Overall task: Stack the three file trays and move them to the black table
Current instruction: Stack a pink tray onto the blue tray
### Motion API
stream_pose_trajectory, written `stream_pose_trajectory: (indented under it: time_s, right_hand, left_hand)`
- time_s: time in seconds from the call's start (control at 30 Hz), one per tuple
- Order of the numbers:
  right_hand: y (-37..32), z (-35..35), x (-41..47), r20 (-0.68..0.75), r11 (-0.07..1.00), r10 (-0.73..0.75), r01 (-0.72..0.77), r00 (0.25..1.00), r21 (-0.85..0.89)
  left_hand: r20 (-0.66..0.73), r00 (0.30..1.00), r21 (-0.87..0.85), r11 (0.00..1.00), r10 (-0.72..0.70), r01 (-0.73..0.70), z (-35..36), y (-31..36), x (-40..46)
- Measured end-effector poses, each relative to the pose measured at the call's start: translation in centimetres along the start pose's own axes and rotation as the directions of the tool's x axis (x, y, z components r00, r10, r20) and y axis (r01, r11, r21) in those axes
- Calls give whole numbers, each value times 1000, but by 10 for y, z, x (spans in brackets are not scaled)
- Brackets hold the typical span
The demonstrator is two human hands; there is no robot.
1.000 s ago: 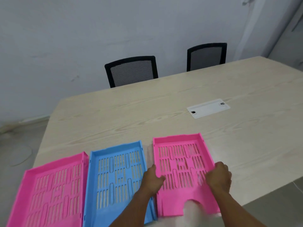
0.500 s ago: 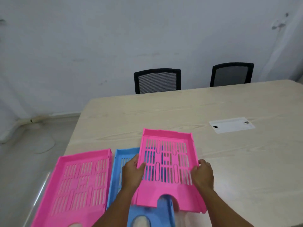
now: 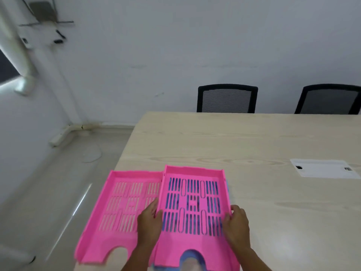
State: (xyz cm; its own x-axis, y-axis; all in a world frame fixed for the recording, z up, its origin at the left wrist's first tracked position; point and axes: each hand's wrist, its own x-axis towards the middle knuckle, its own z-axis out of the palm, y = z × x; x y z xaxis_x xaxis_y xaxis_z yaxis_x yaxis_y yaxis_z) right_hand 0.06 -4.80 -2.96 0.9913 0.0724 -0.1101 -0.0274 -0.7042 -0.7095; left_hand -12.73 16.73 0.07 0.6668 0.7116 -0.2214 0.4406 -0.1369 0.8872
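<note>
Near the surface (image 3: 254, 145) front edge, left hand (image 3: 149, 222) and right hand (image 3: 237, 224) grasp the upper pink tray (image 3: 193, 208) by its sides, directly over the blue tray (image 3: 192, 260). Second pink tray (image 3: 119, 210) lies just left, touching.

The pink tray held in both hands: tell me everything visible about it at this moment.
The held pink tray is a bright pink, plastic-looking file tray with low raised walls, a floor cut with rows of slots, and a rounded notch in its near edge. It lies roughly level over the blue tray, whose blue shows through the slots and notch; whether it is fully seated I cannot tell. The left hand grips its left wall and the right hand its right wall. The second pink tray lies just left, on the light wooden table.
</note>
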Motion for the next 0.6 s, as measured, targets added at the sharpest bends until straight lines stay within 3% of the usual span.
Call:
stream_pose_trajectory:
  time_s: [0.43, 0.6]
  right_hand:
    - [-2, 1, -7, 9, 999, 44, -44, 999, 18]
    - [2, 0, -10, 49, 999, 45, -45, 998, 7]
  left_hand:
    - [86, 992, 93, 992, -93, 85, 2, -8, -4]
    - [50, 994, 110, 990, -95, 89, 6, -13, 0]
